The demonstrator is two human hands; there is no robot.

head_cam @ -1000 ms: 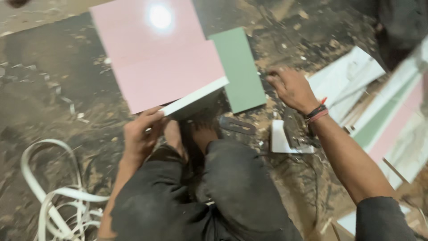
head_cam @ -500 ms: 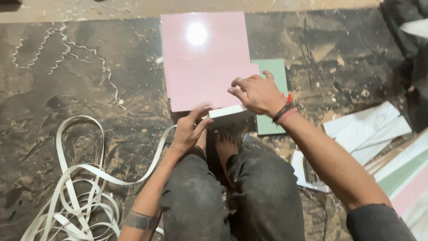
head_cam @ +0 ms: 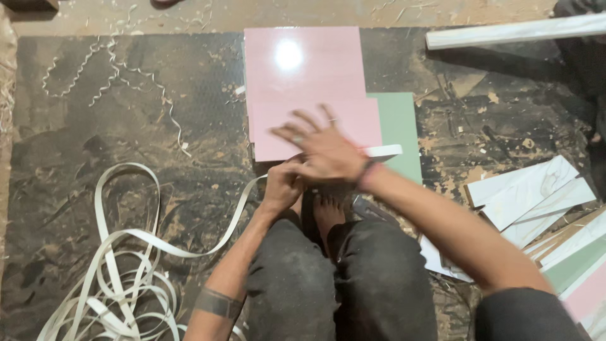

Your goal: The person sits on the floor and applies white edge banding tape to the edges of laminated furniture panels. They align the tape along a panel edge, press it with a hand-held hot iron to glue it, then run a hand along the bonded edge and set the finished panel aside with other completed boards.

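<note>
The pink panel [head_cam: 306,82] lies flat on the dark floor [head_cam: 126,126] at twelve o'clock from the person's knees, over a green panel [head_cam: 398,126]. The right hand [head_cam: 322,148] spreads open-fingered across its near edge, gripping nothing. The left hand [head_cam: 282,185] pinches the white edge strip [head_cam: 145,240] at that edge; the strip trails toward eight o'clock.

Your board [head_cam: 303,69] lies flat on the floor [head_cam: 126,126] straight ahead of your knees, with a second panel [head_cam: 398,126] tucked under its right side. Your right hand [head_cam: 325,148] is over the board's near edge, and your left hand [head_cam: 282,184] is just below it at that edge. A coil of edge strip [head_cam: 113,278] lies to your left. Offcut boards [head_cam: 536,196] lie stacked to your right. A long strip [head_cam: 514,30] lies far right, beyond the board.
</note>
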